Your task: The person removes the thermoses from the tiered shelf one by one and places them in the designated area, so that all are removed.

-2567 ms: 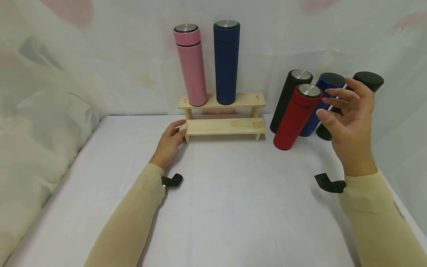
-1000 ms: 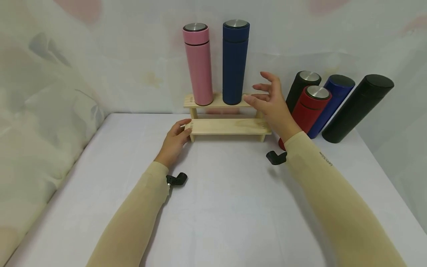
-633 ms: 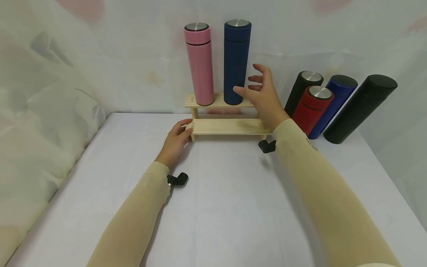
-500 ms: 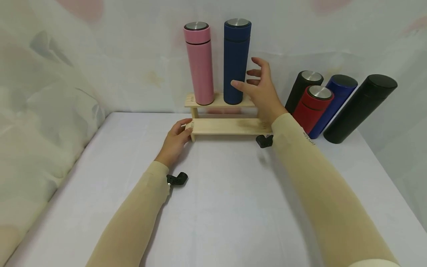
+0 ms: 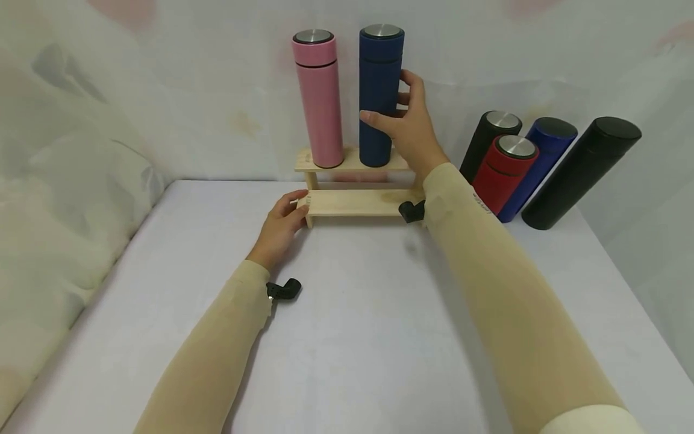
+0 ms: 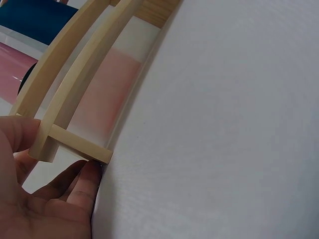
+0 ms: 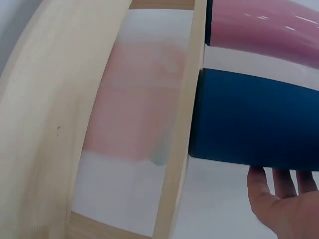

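Observation:
A two-tier wooden stand [image 5: 358, 203] is at the back of the table. My left hand [image 5: 279, 229] grips its left end; in the left wrist view the thumb is on the shelf's end and fingertips are by the leg brace [image 6: 79, 143]. On the upper tier stand a pink thermos [image 5: 320, 102] and, to its right, a navy blue thermos [image 5: 378, 78]. My right hand [image 5: 414, 129] is around the navy thermos, its thumb across the front and its fingers at the right side, fingertips partly hidden. The navy thermos's base rests on the shelf.
Right of the stand, a red thermos [image 5: 504, 172], a black thermos [image 5: 490, 132], a blue thermos [image 5: 542, 160] and another black thermos [image 5: 582, 172] stand close together. A white cloth covers the table [image 5: 347, 337]. Patterned fabric [image 5: 206, 90] hangs behind, with more along the left side.
From beside the right-hand group, my right hand has moved left and up to the navy thermos and closed around it. My left hand has stayed on the stand's end.

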The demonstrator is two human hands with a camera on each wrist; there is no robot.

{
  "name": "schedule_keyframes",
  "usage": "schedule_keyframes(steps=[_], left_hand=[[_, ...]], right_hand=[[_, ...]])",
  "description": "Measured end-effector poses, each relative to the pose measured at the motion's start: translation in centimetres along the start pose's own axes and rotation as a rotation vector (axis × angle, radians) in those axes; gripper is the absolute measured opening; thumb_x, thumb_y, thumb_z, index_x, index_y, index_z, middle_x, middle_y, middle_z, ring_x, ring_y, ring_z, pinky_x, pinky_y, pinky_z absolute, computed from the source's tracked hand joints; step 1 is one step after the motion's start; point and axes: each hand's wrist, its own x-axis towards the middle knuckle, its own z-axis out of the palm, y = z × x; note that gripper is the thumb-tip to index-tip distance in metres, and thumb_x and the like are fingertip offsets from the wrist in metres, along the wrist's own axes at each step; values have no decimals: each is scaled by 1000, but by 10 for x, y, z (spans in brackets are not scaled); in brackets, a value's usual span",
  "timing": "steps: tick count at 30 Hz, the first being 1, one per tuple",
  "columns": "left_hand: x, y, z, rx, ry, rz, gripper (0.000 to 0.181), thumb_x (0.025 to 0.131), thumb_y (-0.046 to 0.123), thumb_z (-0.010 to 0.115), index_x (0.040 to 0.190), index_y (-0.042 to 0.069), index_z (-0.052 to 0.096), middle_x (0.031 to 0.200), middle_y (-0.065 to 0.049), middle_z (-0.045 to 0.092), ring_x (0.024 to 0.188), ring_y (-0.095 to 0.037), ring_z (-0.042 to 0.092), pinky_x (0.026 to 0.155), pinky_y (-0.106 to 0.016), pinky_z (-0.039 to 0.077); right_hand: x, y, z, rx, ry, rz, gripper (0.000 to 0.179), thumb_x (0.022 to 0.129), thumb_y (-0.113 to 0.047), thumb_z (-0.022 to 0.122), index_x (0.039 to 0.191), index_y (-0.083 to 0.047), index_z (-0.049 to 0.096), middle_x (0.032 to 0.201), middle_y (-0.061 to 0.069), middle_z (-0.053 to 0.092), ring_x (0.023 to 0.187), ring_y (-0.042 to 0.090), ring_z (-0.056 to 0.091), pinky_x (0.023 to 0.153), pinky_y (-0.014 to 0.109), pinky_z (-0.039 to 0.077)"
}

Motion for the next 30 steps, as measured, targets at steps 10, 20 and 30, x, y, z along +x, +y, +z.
schedule_keyframes(steps=[10, 20, 30], left_hand=[[2, 0, 0, -26, 2, 5, 44, 113, 18, 62, 157, 13, 57, 148, -19, 57, 131, -28, 60, 110, -38, 51], [0, -1, -1, -10, -7, -1, 46, 113, 19, 62, 158, 12, 55, 151, -21, 56, 132, -29, 58, 113, -42, 49], [-1, 1, 0, 1, -6, 3, 46, 113, 19, 61, 159, 12, 55, 153, -23, 54, 134, -30, 57, 114, -43, 47]], right_hand=[[4, -4, 10, -136, 42, -29, 100, 96, -18, 87, 171, -34, 22, 150, 5, 45, 130, 23, 52, 107, 36, 45], [-8, 1, 8, -113, 83, -43, 100, 94, -20, 89, 169, -36, 25, 148, 6, 48, 128, 24, 54, 107, 38, 46], [-29, 2, 0, -98, 57, -94, 99, 94, -21, 90, 168, -36, 26, 148, 6, 51, 129, 25, 55, 109, 43, 45]])
